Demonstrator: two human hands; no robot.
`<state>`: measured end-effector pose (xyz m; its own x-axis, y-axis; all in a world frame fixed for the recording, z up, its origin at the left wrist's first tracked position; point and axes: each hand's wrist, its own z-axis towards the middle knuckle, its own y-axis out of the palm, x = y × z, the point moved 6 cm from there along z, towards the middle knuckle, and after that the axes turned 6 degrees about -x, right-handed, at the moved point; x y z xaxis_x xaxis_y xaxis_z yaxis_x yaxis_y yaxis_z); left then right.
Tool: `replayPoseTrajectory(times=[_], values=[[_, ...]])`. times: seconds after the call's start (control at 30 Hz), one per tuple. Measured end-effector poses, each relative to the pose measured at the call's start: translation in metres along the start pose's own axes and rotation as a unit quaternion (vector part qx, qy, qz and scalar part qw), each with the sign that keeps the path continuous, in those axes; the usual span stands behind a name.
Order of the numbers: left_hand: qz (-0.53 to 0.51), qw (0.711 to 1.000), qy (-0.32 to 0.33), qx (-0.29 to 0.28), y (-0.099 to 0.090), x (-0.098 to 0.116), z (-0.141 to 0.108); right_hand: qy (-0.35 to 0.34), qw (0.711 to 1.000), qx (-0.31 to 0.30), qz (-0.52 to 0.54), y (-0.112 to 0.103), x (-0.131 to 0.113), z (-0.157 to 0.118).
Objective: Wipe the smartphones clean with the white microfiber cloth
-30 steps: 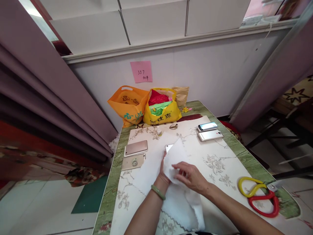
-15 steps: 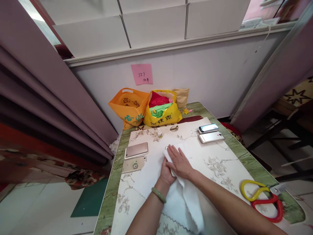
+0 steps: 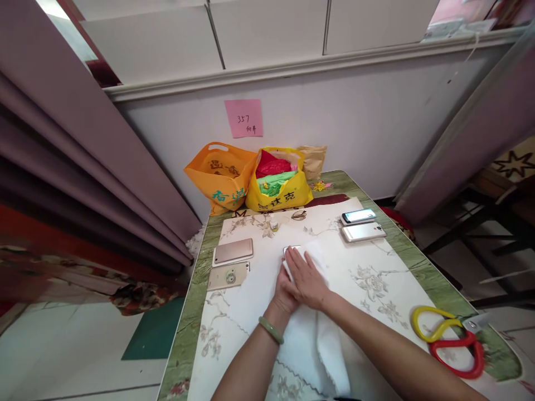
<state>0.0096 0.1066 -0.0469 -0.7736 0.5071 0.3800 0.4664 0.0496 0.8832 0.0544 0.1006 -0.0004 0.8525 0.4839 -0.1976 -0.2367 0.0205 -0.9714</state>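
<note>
My left hand [image 3: 286, 292], with a green bangle on its wrist, is closed around the side of a phone [image 3: 288, 249]. Only the phone's top edge shows; the rest is hidden under my hands and a white cloth [image 3: 303, 345]. Fingers together, my right hand [image 3: 307, 279] presses the cloth against the phone's face. The cloth's zigzag-edged part drapes down between my forearms onto the table.
Two phones [image 3: 229, 275] lie at left and two more [image 3: 363, 233] at right. Scissors [image 3: 451, 337] with yellow and red handles rest at the right edge. A small bottle [image 3: 273, 224], eyeglasses [image 3: 298, 215], an orange bag [image 3: 221, 170] and a yellow bag [image 3: 280, 197] stand farther back.
My right hand has shifted slightly down along the phone, and more of the phone's top edge shows. The view has tilted down a little.
</note>
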Motion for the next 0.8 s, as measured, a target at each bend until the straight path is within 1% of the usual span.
replayPoseTrajectory(times=[0.07, 0.13, 0.2, 0.27, 0.3, 0.37, 0.4, 0.43, 0.47, 0.53, 0.6, 0.63, 0.7, 0.8], values=[[-0.011, 1.0, -0.021, -0.016, 0.006, -0.003, 0.001, 0.046, 0.999, 0.009, -0.001, 0.001, 0.016, 0.006], [-0.028, 0.999, -0.038, -0.02, 0.01, -0.007, 0.001, 0.05, 0.999, 0.019, -0.011, 0.001, 0.023, -0.005], [-0.043, 0.998, -0.047, -0.016, 0.009, -0.008, 0.0, 0.013, 0.999, 0.027, -0.026, 0.001, 0.016, -0.026], [-0.047, 0.997, -0.059, 0.003, 0.004, -0.01, -0.001, -0.029, 0.999, 0.025, -0.031, 0.001, 0.003, -0.045], [-0.05, 0.996, -0.068, 0.016, 0.001, -0.011, -0.001, -0.045, 0.998, 0.023, -0.029, 0.001, -0.004, -0.05], [-0.058, 0.995, -0.073, 0.045, -0.005, -0.011, -0.001, -0.059, 0.998, 0.022, -0.019, 0.001, -0.013, -0.046], [-0.063, 0.994, -0.065, 0.054, -0.007, -0.01, 0.0, -0.058, 0.998, 0.022, -0.013, 0.0, -0.014, -0.039], [-0.067, 0.995, -0.055, 0.05, -0.007, -0.009, 0.0, -0.05, 0.998, 0.022, -0.007, 0.0, -0.012, -0.028], [-0.067, 0.996, -0.046, 0.034, -0.004, -0.008, 0.001, -0.037, 0.999, 0.02, -0.002, 0.0, -0.007, -0.017], [-0.059, 0.997, -0.041, -0.021, 0.006, -0.007, 0.001, 0.006, 1.0, 0.011, 0.007, 0.001, 0.009, 0.004], [-0.049, 0.995, -0.056, -0.066, 0.016, -0.009, -0.001, 0.053, 0.998, 0.004, 0.015, 0.001, 0.027, 0.013], [-0.048, 0.994, -0.064, -0.073, 0.018, -0.009, -0.002, 0.071, 0.997, 0.006, 0.02, 0.001, 0.034, 0.011], [-0.053, 0.994, -0.07, -0.072, 0.02, -0.01, -0.003, 0.085, 0.996, 0.025, 0.031, -0.002, 0.043, -0.001], [-0.067, 0.994, -0.062, -0.061, 0.016, -0.008, -0.001, 0.097, 0.989, 0.09, 0.062, -0.011, 0.05, -0.03]])
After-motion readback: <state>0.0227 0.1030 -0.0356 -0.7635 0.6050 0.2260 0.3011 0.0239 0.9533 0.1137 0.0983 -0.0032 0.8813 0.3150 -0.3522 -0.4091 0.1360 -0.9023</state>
